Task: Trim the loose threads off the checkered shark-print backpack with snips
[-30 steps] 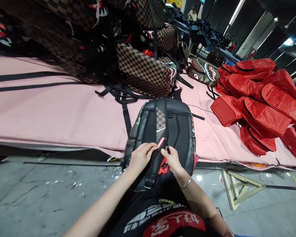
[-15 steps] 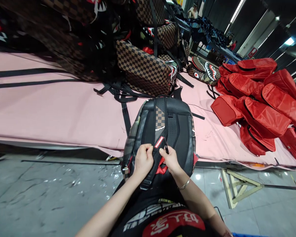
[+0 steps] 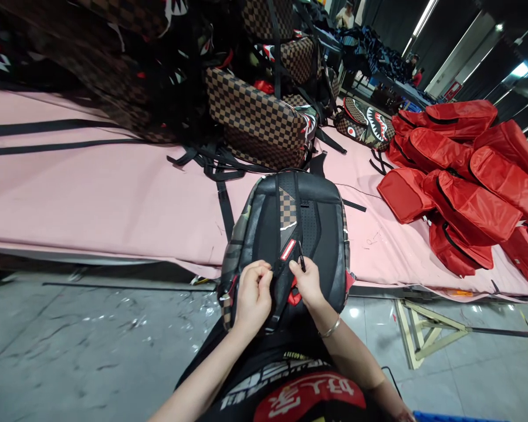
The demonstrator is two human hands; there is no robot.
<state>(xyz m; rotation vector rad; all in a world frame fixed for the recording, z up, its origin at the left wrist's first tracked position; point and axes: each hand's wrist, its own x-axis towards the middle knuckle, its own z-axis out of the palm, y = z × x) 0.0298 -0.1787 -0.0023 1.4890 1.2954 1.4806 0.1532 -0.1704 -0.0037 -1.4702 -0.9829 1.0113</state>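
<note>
A backpack lies at the table edge against my body, its black padded back facing up. One shoulder strap with a brown check panel and a red-and-white label runs down its middle. My left hand is closed, thumb and forefinger pinched at the strap's left edge; the exact grip is partly hidden. My right hand is closed around small black thread snips, pointed end up, just right of the label. Red fabric shows beneath the strap between my hands.
Checked backpacks are heaped at the back left of the pink-covered table, black straps trailing. A shark-face bag sits behind a pile of red pouches on the right. A cream metal frame stands on the floor.
Both hands have shifted slightly, the right one a little to the right with the snips. The lower part of the strap has swung right and turned steeper. The backpack stays where it was.
</note>
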